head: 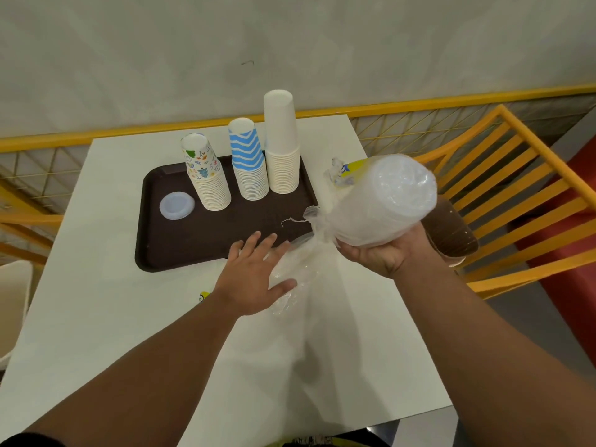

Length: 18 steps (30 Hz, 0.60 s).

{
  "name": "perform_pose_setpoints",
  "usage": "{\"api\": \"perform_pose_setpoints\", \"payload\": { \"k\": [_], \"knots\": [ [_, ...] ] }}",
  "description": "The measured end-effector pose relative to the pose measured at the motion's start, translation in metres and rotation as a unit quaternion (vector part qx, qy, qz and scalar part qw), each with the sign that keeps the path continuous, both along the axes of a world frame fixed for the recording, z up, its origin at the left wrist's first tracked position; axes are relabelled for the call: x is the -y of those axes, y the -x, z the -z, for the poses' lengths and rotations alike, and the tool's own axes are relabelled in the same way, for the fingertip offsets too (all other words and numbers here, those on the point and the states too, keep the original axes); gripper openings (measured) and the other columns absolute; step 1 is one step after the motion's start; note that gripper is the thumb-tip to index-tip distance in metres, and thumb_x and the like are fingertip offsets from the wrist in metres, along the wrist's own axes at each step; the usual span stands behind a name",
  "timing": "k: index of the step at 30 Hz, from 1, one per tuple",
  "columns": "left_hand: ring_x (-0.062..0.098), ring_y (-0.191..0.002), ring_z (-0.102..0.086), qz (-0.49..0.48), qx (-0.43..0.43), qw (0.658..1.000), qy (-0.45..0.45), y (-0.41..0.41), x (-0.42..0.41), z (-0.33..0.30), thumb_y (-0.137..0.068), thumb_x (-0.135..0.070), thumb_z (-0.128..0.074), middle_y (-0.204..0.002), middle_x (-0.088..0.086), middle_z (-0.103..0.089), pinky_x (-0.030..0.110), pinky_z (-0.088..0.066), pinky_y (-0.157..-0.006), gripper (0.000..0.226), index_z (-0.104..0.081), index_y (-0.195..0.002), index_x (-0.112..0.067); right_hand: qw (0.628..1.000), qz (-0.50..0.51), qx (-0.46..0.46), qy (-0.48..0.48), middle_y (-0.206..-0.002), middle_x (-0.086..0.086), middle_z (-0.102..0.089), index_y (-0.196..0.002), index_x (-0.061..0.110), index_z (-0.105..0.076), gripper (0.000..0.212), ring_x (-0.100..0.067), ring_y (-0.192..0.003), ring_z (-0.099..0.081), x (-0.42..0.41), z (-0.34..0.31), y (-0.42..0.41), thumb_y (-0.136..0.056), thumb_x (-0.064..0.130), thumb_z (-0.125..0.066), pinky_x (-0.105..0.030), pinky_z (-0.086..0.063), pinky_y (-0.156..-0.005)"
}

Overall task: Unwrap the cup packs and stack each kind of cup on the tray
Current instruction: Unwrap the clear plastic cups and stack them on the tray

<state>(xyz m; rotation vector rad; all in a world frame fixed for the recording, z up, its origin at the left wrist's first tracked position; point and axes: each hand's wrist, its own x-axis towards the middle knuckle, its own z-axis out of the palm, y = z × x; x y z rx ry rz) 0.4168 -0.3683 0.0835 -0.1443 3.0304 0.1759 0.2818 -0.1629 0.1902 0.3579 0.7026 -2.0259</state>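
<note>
A dark brown tray (180, 243) lies on the white table (106, 298). Three upside-down stacks stand along its far side: patterned cups (206, 175), blue zigzag cups (250, 159) and tall plain white cups (283, 140). A small pile of clear lids (176, 205) rests at the tray's left. My right hand (383, 253) grips from below a plastic-wrapped pack of clear lids (383, 201), tilted above the tray's right edge, its knotted end pointing left. My left hand (254, 275) is spread flat, fingers apart, over loose clear wrap (296, 269) at the tray's near edge.
A brown cup pack (451, 233) lies behind my right hand at the table's right edge. A yellow-labelled wrapper (346, 171) sits beyond the tray. An orange slatted chair (516, 195) stands at the right, a yellow rail (96, 137) runs behind, and a white seat (13, 301) is at the left.
</note>
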Motion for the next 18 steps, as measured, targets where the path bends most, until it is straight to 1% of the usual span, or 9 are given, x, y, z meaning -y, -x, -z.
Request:
{"api": "perform_pose_setpoints", "payload": {
  "k": [2,4,6,8,9,12,14,16,18],
  "knots": [
    [0.029,-0.145,-0.025,-0.031,-0.116,0.991,-0.066,0.003,0.004,-0.014,-0.092,-0.070,-0.015,-0.155,0.005,-0.036,0.050,-0.020,-0.113,0.076,-0.036,-0.149,-0.024,1.000,-0.005,0.002,0.009,-0.140,-0.014,-0.055,-0.140,0.020,-0.053,0.072,-0.038,-0.129,-0.051,0.009,0.002,-0.003,-0.073,0.040,-0.072,-0.048,-0.036,-0.111],
    [0.030,-0.138,-0.036,-0.066,-0.230,0.961,-0.137,0.011,0.008,-0.038,-0.096,-0.055,-0.026,-0.146,0.009,-0.047,0.049,-0.027,-0.110,0.064,-0.046,-0.143,-0.014,1.000,-0.002,0.000,-0.003,-0.133,-0.013,-0.061,-0.137,0.020,-0.056,0.066,-0.038,-0.117,-0.061,0.019,0.004,-0.003,-0.076,0.043,-0.066,-0.050,-0.049,-0.098],
    [0.027,-0.132,-0.041,-0.081,-0.316,0.922,-0.207,0.018,0.009,-0.068,-0.097,-0.045,-0.032,-0.140,0.013,-0.050,0.044,-0.031,-0.109,0.058,-0.048,-0.139,-0.007,1.000,-0.004,0.001,-0.010,-0.129,-0.011,-0.064,-0.135,0.022,-0.058,0.061,-0.036,-0.112,-0.064,0.028,0.004,-0.004,-0.079,0.043,-0.062,-0.050,-0.054,-0.089],
    [0.024,-0.130,-0.043,-0.076,-0.366,0.886,-0.273,0.020,0.007,-0.094,-0.099,-0.042,-0.034,-0.138,0.014,-0.050,0.040,-0.034,-0.109,0.056,-0.047,-0.138,-0.004,1.000,-0.009,-0.002,-0.011,-0.128,-0.009,-0.065,-0.134,0.023,-0.059,0.056,-0.034,-0.114,-0.064,0.038,0.004,-0.006,-0.082,0.044,-0.060,-0.049,-0.052,-0.091],
    [0.026,-0.128,-0.044,-0.062,-0.383,0.873,-0.296,0.020,0.005,-0.104,-0.100,-0.042,-0.034,-0.138,0.013,-0.049,0.042,-0.036,-0.108,0.056,-0.045,-0.138,-0.004,1.000,-0.008,-0.005,-0.010,-0.128,-0.009,-0.065,-0.133,0.023,-0.059,0.055,-0.035,-0.114,-0.063,0.044,0.004,-0.008,-0.083,0.044,-0.060,-0.050,-0.052,-0.092],
    [0.031,-0.126,-0.046,0.015,-0.404,0.854,-0.329,0.017,-0.005,-0.127,-0.099,-0.052,-0.036,-0.138,0.004,-0.044,0.048,-0.041,-0.103,0.059,-0.040,-0.140,-0.010,1.000,-0.006,-0.014,-0.010,-0.127,-0.010,-0.066,-0.130,0.022,-0.062,0.051,-0.036,-0.114,-0.063,0.059,0.005,-0.013,-0.083,0.044,-0.061,-0.051,-0.052,-0.090],
    [0.029,-0.128,-0.045,0.050,-0.383,0.852,-0.354,0.013,-0.009,-0.138,-0.092,-0.058,-0.048,-0.139,-0.014,-0.039,0.048,-0.042,-0.103,0.063,-0.036,-0.142,-0.022,0.999,-0.026,-0.025,0.002,-0.130,-0.012,-0.063,-0.132,0.021,-0.060,0.056,-0.038,-0.118,-0.061,0.067,0.004,-0.017,-0.081,0.043,-0.064,-0.052,-0.050,-0.096],
    [0.018,-0.132,-0.043,0.040,-0.335,0.862,-0.378,0.008,-0.011,-0.145,-0.077,-0.059,-0.067,-0.137,-0.029,-0.034,0.043,-0.042,-0.106,0.075,-0.034,-0.142,-0.037,0.998,-0.055,-0.029,0.027,-0.136,-0.013,-0.059,-0.136,0.019,-0.056,0.061,-0.038,-0.123,-0.056,0.075,0.002,-0.022,-0.080,0.041,-0.066,-0.052,-0.040,-0.108],
    [0.003,-0.131,-0.041,-0.001,-0.274,0.874,-0.401,0.002,-0.016,-0.149,-0.061,-0.057,-0.076,-0.136,-0.030,-0.035,0.030,-0.040,-0.108,0.091,-0.027,-0.137,-0.054,0.996,-0.066,-0.037,0.045,-0.134,-0.013,-0.060,-0.133,0.015,-0.059,0.056,-0.037,-0.123,-0.057,0.081,0.001,-0.030,-0.081,0.036,-0.065,-0.050,-0.034,-0.113]
  ]
}}
